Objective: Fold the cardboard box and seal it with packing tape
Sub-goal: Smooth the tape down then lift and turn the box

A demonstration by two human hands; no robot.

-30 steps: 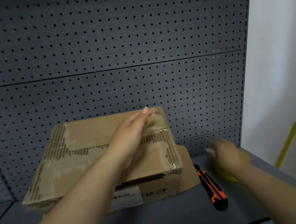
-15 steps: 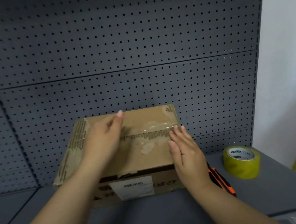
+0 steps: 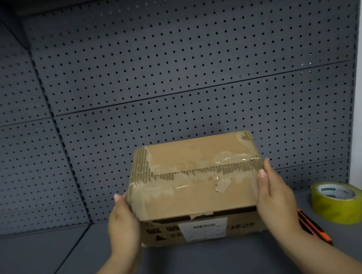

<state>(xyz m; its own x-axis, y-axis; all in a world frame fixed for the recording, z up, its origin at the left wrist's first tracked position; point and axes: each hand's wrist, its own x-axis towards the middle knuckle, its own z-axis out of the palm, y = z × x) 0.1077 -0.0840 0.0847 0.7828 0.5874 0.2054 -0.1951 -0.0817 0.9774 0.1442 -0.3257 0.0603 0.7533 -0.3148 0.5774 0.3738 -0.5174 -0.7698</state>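
The cardboard box (image 3: 196, 195) is held on the shelf (image 3: 53, 261) between left hand (image 3: 122, 220) and right hand (image 3: 275, 195) (fingers (image 3: 267, 171) straight, flat against its ends), long axis left-right; the packing tape (image 3: 338, 205) is set nearer the right.

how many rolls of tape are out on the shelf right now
1. The yellow tape roll lies flat on the shelf at the far right, just past the orange knife, to the right of the box. Another could be hidden behind the box.
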